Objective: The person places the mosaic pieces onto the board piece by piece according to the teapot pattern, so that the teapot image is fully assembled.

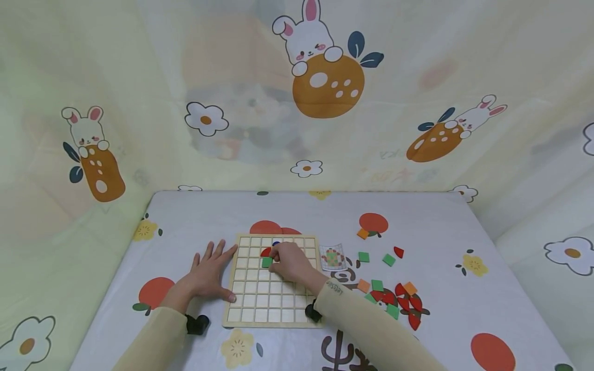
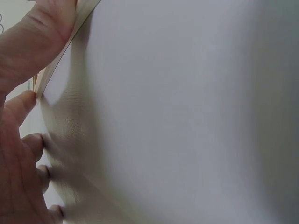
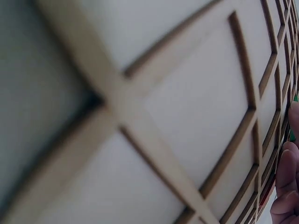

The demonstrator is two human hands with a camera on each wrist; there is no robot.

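A wooden grid board [image 1: 257, 324] with white cells lies on the table. My left hand [image 1: 209, 273] is spread at its left side, thumb and index fingertip against the frame; in the left wrist view the thumb [image 2: 37, 42] lies along the board's edge. My right hand [image 1: 292, 264] reaches over the upper middle cells, thumb and index finger bent together. A green tile [image 3: 292, 135] shows between those fingertips in the right wrist view. Beside them sit a green square [image 1: 266, 262] and a red rounded piece [image 1: 266, 252]. A blue piece [image 1: 276, 243], partly hidden, is behind the hand.
A small pattern card [image 1: 332, 257] lies right of the board. Further right are loose green squares [image 1: 389, 259], orange squares [image 1: 363, 285] and red pieces [image 1: 414, 322], several of them clustered. A printed cloth covers the table, with a patterned curtain behind.
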